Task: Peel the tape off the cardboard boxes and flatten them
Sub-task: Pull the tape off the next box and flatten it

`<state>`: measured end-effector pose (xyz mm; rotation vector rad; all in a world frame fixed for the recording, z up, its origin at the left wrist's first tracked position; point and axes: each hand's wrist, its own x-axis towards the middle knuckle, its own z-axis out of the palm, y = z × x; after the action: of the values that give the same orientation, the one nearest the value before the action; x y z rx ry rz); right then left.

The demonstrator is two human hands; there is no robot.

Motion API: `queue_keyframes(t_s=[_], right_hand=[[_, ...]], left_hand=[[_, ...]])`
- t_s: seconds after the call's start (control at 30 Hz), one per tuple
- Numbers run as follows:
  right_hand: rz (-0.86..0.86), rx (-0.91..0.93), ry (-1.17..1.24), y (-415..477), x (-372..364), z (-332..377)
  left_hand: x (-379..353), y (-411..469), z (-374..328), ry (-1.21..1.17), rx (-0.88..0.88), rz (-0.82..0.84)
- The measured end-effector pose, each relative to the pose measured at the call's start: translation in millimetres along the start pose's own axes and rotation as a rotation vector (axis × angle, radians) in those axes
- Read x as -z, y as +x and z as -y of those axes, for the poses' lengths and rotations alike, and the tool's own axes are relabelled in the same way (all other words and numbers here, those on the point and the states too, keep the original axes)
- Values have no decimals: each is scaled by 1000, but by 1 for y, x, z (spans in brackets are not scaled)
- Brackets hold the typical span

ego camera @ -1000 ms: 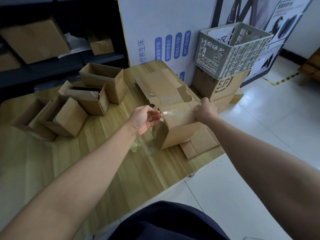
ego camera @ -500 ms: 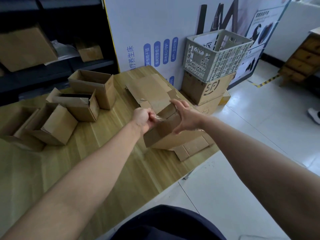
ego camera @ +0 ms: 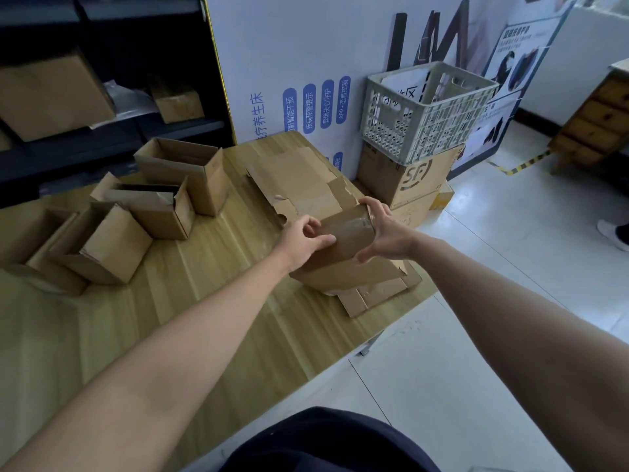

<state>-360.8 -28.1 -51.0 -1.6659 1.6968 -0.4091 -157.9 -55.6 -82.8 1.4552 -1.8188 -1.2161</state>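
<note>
we hold taped box (ego camera: 343, 257) at bench (ego camera: 204, 301) right edge, beside flattened cardboard (ego camera: 299, 183): left hand (ego camera: 303, 238) pinches top edge, right hand (ego camera: 384, 233) clasps far end. step, we judge: peeling tape (ego camera: 354, 221); next needs loose tape end.

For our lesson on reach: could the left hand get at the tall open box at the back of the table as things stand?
Probably yes. Only table surface lies between the left hand and the tall open box. But that hand grips the taped box and would have to let go first.
</note>
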Motion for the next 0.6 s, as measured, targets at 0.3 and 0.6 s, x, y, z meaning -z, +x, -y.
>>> queue_keyframes(t_s=[0.3, 0.6], right_hand=[[102, -134, 88, -2, 17, -1], [123, -204, 342, -1, 14, 5]], left_hand=[[8, -7, -14, -215, 26, 69], [15, 3, 16, 419, 50, 86]])
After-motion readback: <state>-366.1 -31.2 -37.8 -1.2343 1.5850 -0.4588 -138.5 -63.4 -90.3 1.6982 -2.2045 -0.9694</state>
